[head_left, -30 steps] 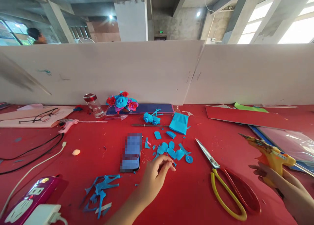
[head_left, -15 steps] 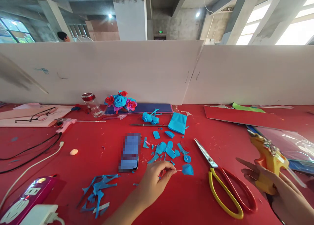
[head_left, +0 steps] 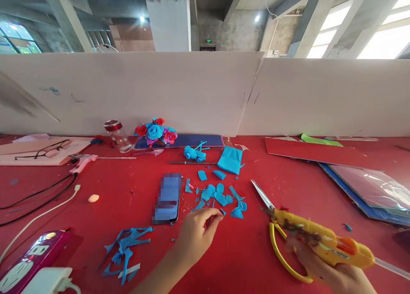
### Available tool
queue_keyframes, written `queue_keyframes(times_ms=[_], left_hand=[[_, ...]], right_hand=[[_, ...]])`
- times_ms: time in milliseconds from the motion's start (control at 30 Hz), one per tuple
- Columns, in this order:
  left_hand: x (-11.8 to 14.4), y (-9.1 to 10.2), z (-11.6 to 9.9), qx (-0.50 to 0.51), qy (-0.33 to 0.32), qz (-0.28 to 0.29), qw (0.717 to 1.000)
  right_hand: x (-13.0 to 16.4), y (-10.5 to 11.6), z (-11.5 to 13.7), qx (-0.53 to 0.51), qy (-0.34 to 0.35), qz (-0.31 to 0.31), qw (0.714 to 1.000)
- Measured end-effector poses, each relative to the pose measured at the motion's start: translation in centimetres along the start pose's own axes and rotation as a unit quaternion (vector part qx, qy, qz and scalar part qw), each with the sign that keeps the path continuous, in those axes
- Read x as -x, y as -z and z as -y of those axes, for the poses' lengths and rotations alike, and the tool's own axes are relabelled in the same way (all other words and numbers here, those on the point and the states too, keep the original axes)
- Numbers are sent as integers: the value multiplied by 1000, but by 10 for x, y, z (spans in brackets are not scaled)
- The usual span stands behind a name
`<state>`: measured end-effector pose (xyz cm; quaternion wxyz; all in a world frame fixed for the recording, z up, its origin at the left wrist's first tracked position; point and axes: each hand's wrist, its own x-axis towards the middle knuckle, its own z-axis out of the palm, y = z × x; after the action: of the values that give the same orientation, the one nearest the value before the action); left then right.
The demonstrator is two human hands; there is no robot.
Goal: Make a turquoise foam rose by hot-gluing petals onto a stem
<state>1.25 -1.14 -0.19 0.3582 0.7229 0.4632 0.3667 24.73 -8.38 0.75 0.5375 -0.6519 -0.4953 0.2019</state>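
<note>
Blue paper scraps (head_left: 126,249) lie left on the red desk (head_left: 96,217), beside a phone (head_left: 167,198). The left hand (head_left: 195,232) has its fingers pinched together near cut blue petals (head_left: 221,195). The right hand (head_left: 333,274) has its fingers wrapped around a yellow glue gun (head_left: 320,238) over the scissors (head_left: 275,230).

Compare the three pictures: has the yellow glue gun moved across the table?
Yes. The glue gun in the right hand has swung left; its nozzle now lies over the scissors instead of beside the plastic sleeve.
</note>
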Motion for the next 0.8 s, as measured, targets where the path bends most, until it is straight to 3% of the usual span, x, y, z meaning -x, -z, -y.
queue_keyframes(times_ms=[100,300,533,700,800], left_hand=[[0,-1,0,-12,25,10,1000],[0,0,0,-41,28,11,999],[0,2,-1,-77,11,15,997],[0,2,-1,-97,-6,8,995],[0,2,-1,-111,-8,7,994]], right_hand=[[5,-7,6,3,-18,62,998],[6,-20,4,93,-5,95,991],[-1,-24,-5,122,-11,153,981],[2,-30,3,103,-36,102,989],[1,-32,6,92,-49,114,988]])
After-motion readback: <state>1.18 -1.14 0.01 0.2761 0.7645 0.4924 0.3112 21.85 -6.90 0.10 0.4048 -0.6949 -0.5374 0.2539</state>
